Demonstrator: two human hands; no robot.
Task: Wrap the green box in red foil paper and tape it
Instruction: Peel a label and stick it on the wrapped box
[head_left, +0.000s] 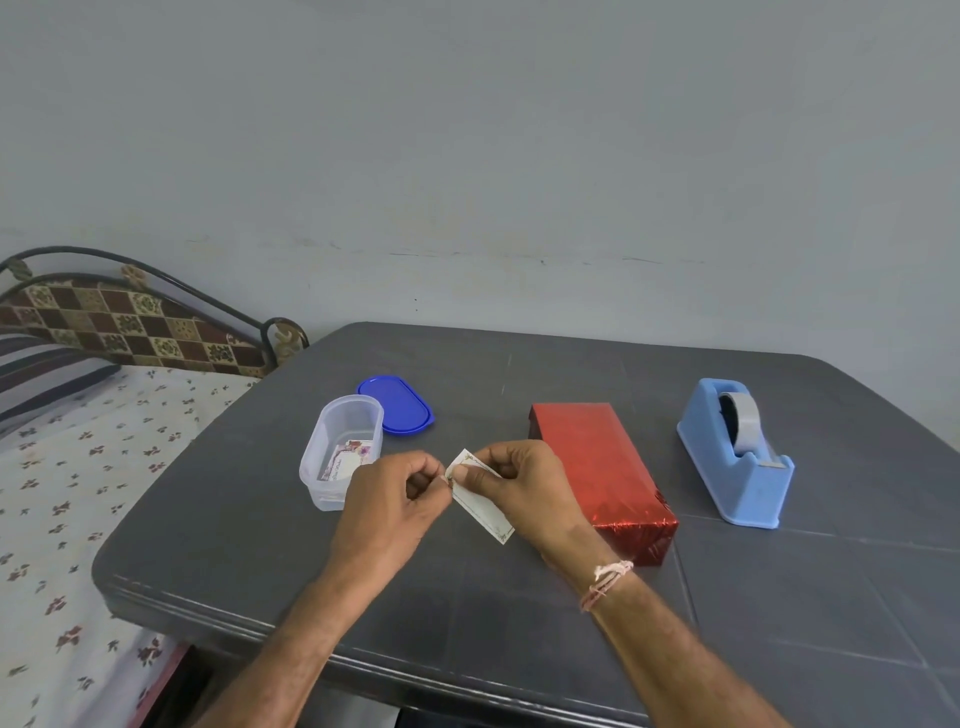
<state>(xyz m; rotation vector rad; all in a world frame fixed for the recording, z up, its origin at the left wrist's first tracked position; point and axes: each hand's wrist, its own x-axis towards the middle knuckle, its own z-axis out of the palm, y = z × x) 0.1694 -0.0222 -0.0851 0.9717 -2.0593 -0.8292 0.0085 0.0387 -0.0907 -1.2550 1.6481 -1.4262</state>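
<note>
A box wrapped in red foil paper (602, 467) lies on the dark grey table (519, 613), right of centre; no green shows. Just left of it, both hands hold a small white label card (483, 506) above the table. My right hand (524, 483) pinches the card's upper part between thumb and fingers. My left hand (387, 506) pinches at the card's top left corner with curled fingers. A blue tape dispenser (737, 457) with a grey tape roll stands to the right of the box.
A clear plastic container (340, 449) with more printed cards inside stands left of my hands, its blue lid (397, 405) flat behind it. A bed with a floral sheet (67, 493) runs along the table's left edge. A wall lies behind the table.
</note>
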